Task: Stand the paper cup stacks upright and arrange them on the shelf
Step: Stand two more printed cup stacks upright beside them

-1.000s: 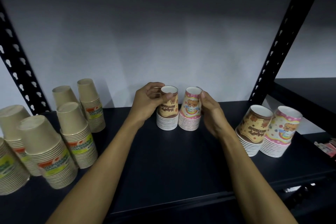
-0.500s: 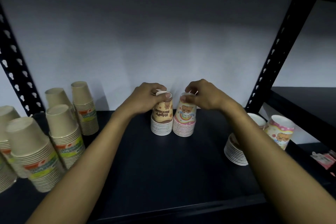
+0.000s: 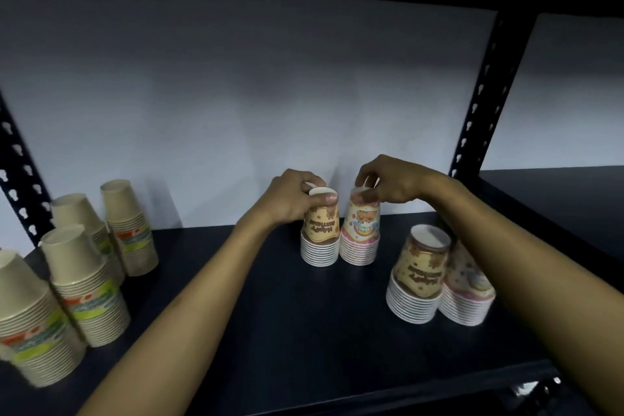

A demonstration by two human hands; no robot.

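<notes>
1. The brown-print cup stack (image 3: 320, 236) stands mouth-down at the back of the shelf (image 3: 270, 314), and serves as the landmark here. The left hand (image 3: 292, 201) grips its top cup, fingers (image 3: 329, 198) curled over the upturned base.
2. Touching the right side of that stack stands the pink-print cup stack (image 3: 359, 233); the right hand (image 3: 388, 184) pinches its top from above, fingers bent round the rim of the base.
3. Nearer the front edge and to the right of the landmark stand a second brown stack (image 3: 420, 280) and a second pink stack (image 3: 467, 294), side by side, the right forearm passing just above them.
4. Far left of it stand the plain kraft cup stacks (image 3: 77, 280), all upright.
5. Risks, as I judge them: lifting either hand while gripping could pull the top cup off its stack; a sideways nudge could tip both touching stacks together; the right forearm, drawn back low, could knock the front pair over.
</notes>
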